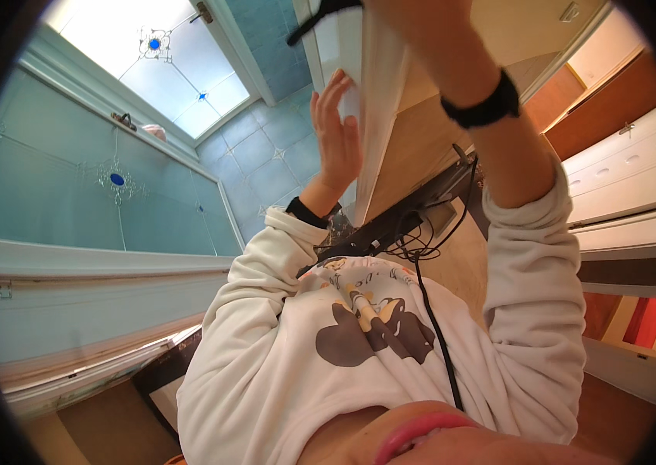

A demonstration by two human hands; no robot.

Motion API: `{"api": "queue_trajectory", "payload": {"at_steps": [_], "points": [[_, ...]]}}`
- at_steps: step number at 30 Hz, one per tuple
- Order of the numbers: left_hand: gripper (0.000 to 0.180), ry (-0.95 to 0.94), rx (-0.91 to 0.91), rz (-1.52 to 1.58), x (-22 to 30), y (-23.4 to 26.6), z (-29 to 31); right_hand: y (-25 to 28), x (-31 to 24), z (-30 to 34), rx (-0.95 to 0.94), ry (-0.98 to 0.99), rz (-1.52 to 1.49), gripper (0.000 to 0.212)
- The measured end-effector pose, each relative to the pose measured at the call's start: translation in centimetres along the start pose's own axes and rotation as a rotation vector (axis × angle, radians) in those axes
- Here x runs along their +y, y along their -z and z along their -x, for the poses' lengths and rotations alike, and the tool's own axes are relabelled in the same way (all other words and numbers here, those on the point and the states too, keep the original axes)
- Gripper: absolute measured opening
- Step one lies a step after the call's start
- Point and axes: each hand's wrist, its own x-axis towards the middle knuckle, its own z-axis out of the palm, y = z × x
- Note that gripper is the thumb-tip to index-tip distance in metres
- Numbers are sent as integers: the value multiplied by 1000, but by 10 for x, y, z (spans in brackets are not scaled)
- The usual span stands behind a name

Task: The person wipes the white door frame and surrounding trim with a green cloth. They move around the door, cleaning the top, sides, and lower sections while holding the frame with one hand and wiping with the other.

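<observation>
My left hand (pixel 336 142) is raised with its fingers stretched and the thumb apart, beside the edge of a white door or panel (pixel 380 101). Whether its palm touches that surface, I cannot tell. Higher up, my right hand (pixel 421 22) reaches past the panel, and the top edge of the picture cuts off its fingers. A dark curved bar (pixel 326 15) sticks out to the left of it; the join between hand and bar is out of sight. Black bands circle both wrists.
Frosted glass panels (pixel 56 186) with blue ornaments stand at the left, near blue tiles (pixel 254 155). A coiled black cable (pixel 418 240) hangs by my body, one strand crossing my sweatshirt. White drawers or cabinet fronts (pixel 630 170) are at the right.
</observation>
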Motion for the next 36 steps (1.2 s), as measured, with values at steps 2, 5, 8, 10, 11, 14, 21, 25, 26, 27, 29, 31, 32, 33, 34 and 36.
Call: {"api": "queue_trajectory", "payload": {"at_steps": [2, 5, 8, 10, 11, 14, 21, 25, 26, 27, 29, 31, 32, 33, 34, 36], "points": [[56, 56, 108, 273, -1, 9, -4, 21, -20, 41, -106, -55, 16, 78], [48, 58, 236, 238, 4, 15, 2, 103, -75, 128, -492, -238, -128, 80], [46, 109, 138, 116, 14, 20, 14, 151, -118, 192, -600, -312, -95, 76], [45, 105, 6, -49, 19, 23, 21, 167, -128, 209, -734, -328, -111, 76], [46, 105, 9, -41, 20, 24, 23, 166, -129, 209, -746, -352, -103, 76], [48, 78, 63, -18, 19, 24, 22, 147, -120, 184, -744, -375, -149, 81], [52, 94, 157, 41, 10, 15, 10, 114, -112, 153, -554, -465, -224, 76], [51, 42, 66, 9, 2, 15, -3, 159, -119, 189, -745, -433, -178, 76], [51, 33, 50, 7, -2, 15, -6, 162, -122, 193, -679, -414, -132, 75], [45, 10, 83, 49, -6, 12, -9, 164, -123, 195, -739, -446, -163, 76], [45, -43, 101, 119, -13, 12, -16, 151, -124, 183, -613, -513, -148, 76], [45, -68, 120, 189, -23, 14, -24, 131, -115, 158, -578, -568, -175, 78], [45, -68, 144, 261, -28, 13, -29, 118, -109, 142, -506, -580, -191, 78], [45, -54, 140, 237, -33, 15, -33, 107, -105, 127, -517, -637, -219, 78], [44, -29, 151, 220, -38, 17, -36, 98, -102, 115, -382, -609, -198, 77], [39, -21, 180, 245, -48, 16, -44, 89, -99, 104, -415, -666, -212, 73]]}}
